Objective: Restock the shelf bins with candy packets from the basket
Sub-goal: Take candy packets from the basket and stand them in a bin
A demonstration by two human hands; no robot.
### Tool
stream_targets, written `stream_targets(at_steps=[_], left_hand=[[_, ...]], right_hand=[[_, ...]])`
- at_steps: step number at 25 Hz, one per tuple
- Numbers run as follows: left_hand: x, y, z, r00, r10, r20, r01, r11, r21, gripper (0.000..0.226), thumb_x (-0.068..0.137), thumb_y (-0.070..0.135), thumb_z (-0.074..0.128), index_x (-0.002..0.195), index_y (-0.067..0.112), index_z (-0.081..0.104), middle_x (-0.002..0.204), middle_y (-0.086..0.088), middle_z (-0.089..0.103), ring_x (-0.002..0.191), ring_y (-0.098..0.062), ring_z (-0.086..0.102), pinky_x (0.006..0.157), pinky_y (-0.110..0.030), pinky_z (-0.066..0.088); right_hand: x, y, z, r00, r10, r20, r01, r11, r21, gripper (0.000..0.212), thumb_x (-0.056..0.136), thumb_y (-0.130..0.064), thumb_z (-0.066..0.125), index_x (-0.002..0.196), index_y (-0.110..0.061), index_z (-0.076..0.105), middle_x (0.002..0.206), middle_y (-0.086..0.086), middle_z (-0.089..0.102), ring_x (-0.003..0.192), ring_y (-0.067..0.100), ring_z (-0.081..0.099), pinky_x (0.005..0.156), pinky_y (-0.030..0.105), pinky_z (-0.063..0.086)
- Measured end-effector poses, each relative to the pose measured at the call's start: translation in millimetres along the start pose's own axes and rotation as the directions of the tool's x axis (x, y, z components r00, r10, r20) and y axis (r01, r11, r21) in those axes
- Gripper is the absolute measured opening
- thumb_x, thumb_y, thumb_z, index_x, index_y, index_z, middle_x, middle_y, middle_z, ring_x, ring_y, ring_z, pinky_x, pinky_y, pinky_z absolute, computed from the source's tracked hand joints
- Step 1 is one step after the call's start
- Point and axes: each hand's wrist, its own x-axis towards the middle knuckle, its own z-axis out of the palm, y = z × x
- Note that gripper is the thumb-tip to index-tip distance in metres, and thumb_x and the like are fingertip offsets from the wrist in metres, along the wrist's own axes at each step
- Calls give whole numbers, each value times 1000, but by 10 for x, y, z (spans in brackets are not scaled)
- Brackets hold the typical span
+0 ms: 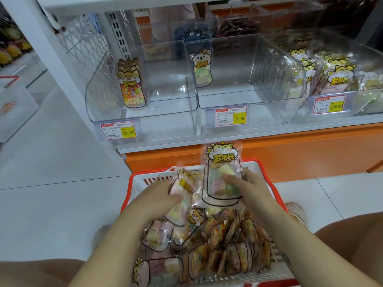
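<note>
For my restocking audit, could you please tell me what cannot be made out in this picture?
All head view:
- Price tags: small print too small and blurred.
- Back-row bins: contents blurred behind clear walls.
- Right bin: cut off by the right edge.
- Basket: lower packets buried under others; near rim cut off below.

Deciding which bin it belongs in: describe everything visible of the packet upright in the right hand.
The packet is a clear plastic pouch: yellow cartoon animal and yellow characters on top, black jar outline below, pastel pink, yellow and green cubes inside. It is upright, front to the camera, above the far end of the basket; the right hand grips its lower right, thumb on the front.
</note>
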Motion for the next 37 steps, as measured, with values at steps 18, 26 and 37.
stream_targets(at_steps=[18, 26, 37], left_hand=[[228, 1604, -89, 899, 401, -177, -417, 661, -623, 75, 73, 55, 79, 137, 35, 45, 131, 14, 63, 122, -4, 58, 107, -39, 46], [522, 2588, -269, 821, 508, -259, -568, 689, -450, 43, 91, 26, 73, 120, 32, 42, 104, 24, 57, 71, 30, 52, 60, 4, 38], [1404, 3871, -43, 809, 474, -347, -549, 821, -158, 90, 80, 38, 82, 148, 16, 28, 143, -3, 54, 126, -24, 54, 90, -28, 40]], right_hand=[[-69, -1253, -792, 976, -212, -45, 216, 969, 123, 12, 91, -19, 63, 96, -10, 58, 87, 3, 66, 75, 13, 64, 71, 27, 45], [291, -1889, -1533, 969, -211, -129, 213, 977, 4, 19, 74, -23, 67, 87, -13, 56, 95, 13, 53, 88, 26, 51, 71, 38, 42], [854, -2037, -2698, 875, -450, -176, 387, 871, -304, 47, 80, -18, 67, 125, -21, 55, 110, -5, 68, 107, 17, 63, 90, 33, 50]])
